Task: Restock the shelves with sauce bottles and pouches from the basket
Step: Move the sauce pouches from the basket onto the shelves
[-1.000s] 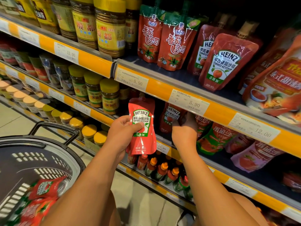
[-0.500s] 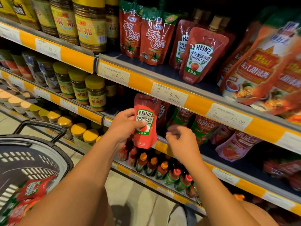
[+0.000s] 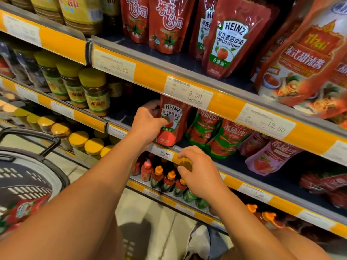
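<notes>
My left hand (image 3: 148,121) grips a red Heinz ketchup pouch (image 3: 171,121) by its left side, holding it upright on the front of the middle shelf (image 3: 232,167), its top tucked under the 5.90 price tag. My right hand (image 3: 199,173) hovers lower, in front of the shelf's price rail, fingers loosely curled and holding nothing. The dark basket (image 3: 28,177) sits at lower left with more red ketchup pouches (image 3: 24,209) inside.
Green and red tomato sauce pouches (image 3: 204,130) stand right of the held pouch, pink ones (image 3: 270,156) further right. Small red bottles (image 3: 163,177) line the shelf below. Yellow-lidded jars (image 3: 93,89) fill the left shelves. Larger Heinz pouches (image 3: 227,40) stand on the upper shelf.
My left hand moved the Heinz pouch up and back onto the middle shelf. My right hand drew out of the shelf and dropped in front of the price rail.
</notes>
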Demonstrator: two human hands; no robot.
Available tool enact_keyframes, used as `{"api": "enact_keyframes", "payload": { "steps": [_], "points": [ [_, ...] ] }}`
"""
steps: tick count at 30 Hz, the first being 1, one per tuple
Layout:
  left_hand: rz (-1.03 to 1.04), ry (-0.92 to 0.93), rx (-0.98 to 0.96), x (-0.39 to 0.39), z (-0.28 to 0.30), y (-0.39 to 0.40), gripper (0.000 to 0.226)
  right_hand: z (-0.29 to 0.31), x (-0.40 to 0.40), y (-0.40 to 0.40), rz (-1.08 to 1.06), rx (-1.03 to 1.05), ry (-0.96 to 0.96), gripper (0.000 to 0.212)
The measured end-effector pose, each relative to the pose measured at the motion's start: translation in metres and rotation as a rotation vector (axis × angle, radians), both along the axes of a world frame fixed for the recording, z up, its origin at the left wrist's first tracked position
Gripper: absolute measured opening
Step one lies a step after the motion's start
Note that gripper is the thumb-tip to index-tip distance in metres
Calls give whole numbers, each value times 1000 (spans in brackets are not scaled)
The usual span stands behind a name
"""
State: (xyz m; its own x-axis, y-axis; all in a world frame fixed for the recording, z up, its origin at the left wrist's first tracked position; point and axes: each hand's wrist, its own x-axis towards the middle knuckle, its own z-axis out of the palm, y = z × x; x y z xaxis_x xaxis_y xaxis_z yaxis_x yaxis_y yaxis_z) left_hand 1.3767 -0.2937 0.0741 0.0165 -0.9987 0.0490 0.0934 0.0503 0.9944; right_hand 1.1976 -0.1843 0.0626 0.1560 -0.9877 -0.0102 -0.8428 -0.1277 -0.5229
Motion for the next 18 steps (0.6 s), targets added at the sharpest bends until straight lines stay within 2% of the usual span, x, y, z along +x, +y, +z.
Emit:
{"api": "enact_keyframes", "payload": {
  "steps": [7,18],
  "points": [
    [12,49,-24,-10,-3,-9,44,-11,-6,4,26,-22,7,23],
    [-11,-31,-83,-25,-15,-10,43,-13,-10,6,50,-9,-11,24]
  ]
}}
